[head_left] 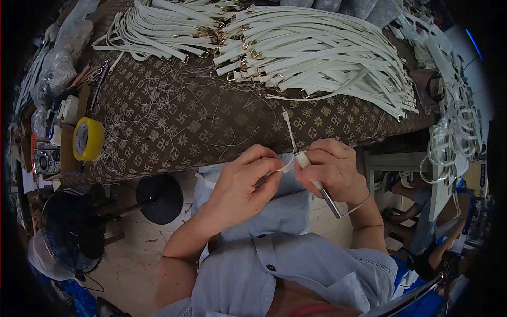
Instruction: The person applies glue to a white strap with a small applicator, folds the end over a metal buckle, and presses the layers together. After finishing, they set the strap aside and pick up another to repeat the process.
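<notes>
Near the table's front edge my left hand (pixel 248 182) is closed on a white strap (pixel 288 165), pinched between thumb and fingers. To its right, my right hand (pixel 332 168) is wrapped round a slim pen-like tool (pixel 326 198) with a metal lower end and a cord at its base. The tool's thin tip (pixel 290 127) points up and away over the cloth. The strap runs from my left fingertips to the tool's collar, between both hands. Beyond them lies a large pile of white straps with gold buckles (pixel 311 47).
A patterned brown cloth (pixel 200 116) with loose thread ends covers the table. Yellow tape (pixel 88 139) and a small box stand at the left edge. Below are a black fan (pixel 74 232) and a round base (pixel 159 198). Clear plastic loops (pixel 457 137) hang right; another person's arm shows there.
</notes>
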Demonstrator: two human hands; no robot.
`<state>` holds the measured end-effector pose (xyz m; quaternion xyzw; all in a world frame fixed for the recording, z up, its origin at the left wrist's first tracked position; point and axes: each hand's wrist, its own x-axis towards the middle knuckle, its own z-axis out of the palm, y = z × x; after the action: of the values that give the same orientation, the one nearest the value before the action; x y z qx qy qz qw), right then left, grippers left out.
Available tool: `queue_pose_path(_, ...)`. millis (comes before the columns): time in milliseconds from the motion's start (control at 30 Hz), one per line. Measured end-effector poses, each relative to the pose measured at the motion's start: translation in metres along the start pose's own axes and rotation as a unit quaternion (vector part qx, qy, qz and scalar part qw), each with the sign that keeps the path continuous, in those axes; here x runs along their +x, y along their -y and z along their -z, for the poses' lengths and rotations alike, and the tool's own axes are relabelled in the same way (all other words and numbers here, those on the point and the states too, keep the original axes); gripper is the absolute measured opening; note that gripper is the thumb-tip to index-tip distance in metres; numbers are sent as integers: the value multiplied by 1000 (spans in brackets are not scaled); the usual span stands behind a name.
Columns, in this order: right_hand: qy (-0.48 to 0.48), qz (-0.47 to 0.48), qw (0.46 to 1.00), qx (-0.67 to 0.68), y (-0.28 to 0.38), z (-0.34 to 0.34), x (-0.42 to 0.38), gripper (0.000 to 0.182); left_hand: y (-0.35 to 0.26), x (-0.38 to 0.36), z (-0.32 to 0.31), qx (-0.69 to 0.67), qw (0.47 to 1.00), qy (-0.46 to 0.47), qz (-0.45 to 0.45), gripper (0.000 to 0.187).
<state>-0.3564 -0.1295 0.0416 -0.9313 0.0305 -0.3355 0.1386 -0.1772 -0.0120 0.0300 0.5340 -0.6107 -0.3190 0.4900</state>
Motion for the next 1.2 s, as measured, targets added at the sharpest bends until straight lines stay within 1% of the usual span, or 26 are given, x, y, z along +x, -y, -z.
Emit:
queue_pose_path(133,18,-10,1000,5,-1,-1,1,33,0,0,-1,13,1000,-5,-6,13)
queue_pose_path(300,11,-36,999,29,-2,-7,-1,43,1,0,-3,30,999,-17,-18,13)
queue_pose_path(367,5,-43,998,43,-4,-10,-4,43,2,-1,-3,33,999,-18,-22,13)
queue_pose_path(433,0,-50,997,56,-4,-9,-4,44,1,-1,-2,18,1000,-17,-5,13)
queue_pose_path(500,-9,-79,996,28,-3,-5,-3,43,1,-1,-2,10,1000,-17,2,13)
queue_pose_path(633,-14,-74,997,15,-4,-4,-6,40,3,-2,-1,3,1000,-18,12,13)
queue_pose_path(733,-19,-46,998,37,-3,-4,-6,39,1,0,-1,-1,1000,-16,22,13)
queue_pose_path(800,6,-24,1000,7,-3,-3,-6,32,2,-1,-2,-3,1000,-17,19,12)
queue_pose_path(933,20,10,999,-43,-2,-2,-7,28,0,1,0,-14,999,-7,31,12)
queue_pose_path(1000,14,27,997,-78,-1,-3,-8,24,-3,1,1,-19,999,-5,40,12)
queue_pose_path(1033,14,27,997,-78,-1,-4,-8,24,-3,1,1,-24,998,-4,50,12)
queue_pose_path(1100,-9,59,993,-106,-1,-6,-8,26,-3,2,0,-26,998,0,50,12)
queue_pose_path(1200,-16,72,989,-125,-2,-7,-9,24,-5,2,1,-35,998,5,54,13)
